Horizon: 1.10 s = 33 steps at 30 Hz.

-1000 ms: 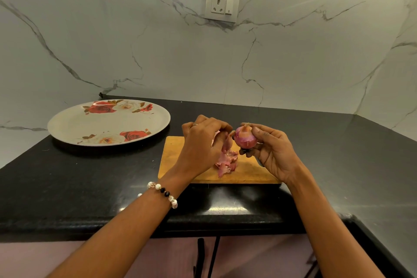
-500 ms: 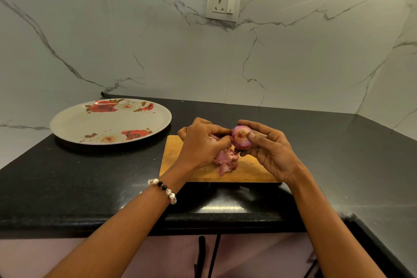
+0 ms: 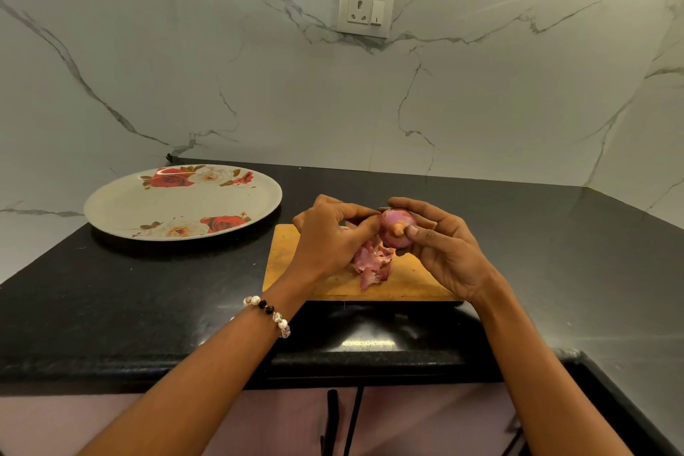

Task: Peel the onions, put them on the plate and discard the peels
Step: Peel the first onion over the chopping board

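Onion, small round pink-purple bulb (image 3: 396,228), sits up off the board, held in the right hand (image 3: 442,250), fingers curled behind and under it, thumb tip pressed by the pale stub end. That stub points back toward the camera, so the bulb's axis runs roughly front-to-back. Left hand (image 3: 329,237) is just to the bulb's left, thumb and forefinger pinched together at its left side, likely on a bit of skin, too small to confirm. Both hands touch the bulb; the left does the pulling, so the next strip probably comes off leftward and down. Loose pile of pink papery peels (image 3: 372,263) lies directly below, mid-way along the rectangular wooden chopping board (image 3: 411,281), near the black stone counter's (image 3: 148,300) front edge. Large round white plate with red rose print (image 3: 122,211) stands toward the counter's back-left corner, well apart from the board, nothing on it; path to it looks unobstructed. Discard bin not seen.
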### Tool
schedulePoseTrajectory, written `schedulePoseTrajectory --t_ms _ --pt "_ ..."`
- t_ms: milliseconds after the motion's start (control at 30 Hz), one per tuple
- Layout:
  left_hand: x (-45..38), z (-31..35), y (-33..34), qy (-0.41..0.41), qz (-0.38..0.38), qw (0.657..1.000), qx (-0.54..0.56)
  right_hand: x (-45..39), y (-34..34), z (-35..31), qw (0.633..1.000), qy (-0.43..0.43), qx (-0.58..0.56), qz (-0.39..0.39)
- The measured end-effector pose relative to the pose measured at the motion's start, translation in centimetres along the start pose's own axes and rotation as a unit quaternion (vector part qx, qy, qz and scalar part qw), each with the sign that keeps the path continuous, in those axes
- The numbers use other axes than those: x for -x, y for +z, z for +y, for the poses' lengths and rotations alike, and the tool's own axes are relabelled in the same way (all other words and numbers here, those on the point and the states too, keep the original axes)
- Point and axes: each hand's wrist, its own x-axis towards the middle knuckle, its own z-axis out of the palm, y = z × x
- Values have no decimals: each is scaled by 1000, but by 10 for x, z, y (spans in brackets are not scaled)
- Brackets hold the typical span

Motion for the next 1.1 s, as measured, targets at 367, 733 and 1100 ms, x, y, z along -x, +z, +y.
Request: schedulePoseTrajectory --t_ms 367,733,1100 --pt "6 -7 -5 65 -33 995 -73 8 2 5 978 -34 200 42" --pt "20 8 -7 14 50 993 -106 22 26 14 975 -56 190 95" --pt "36 3 0 37 -30 999 3 30 32 28 941 -66 290 161"
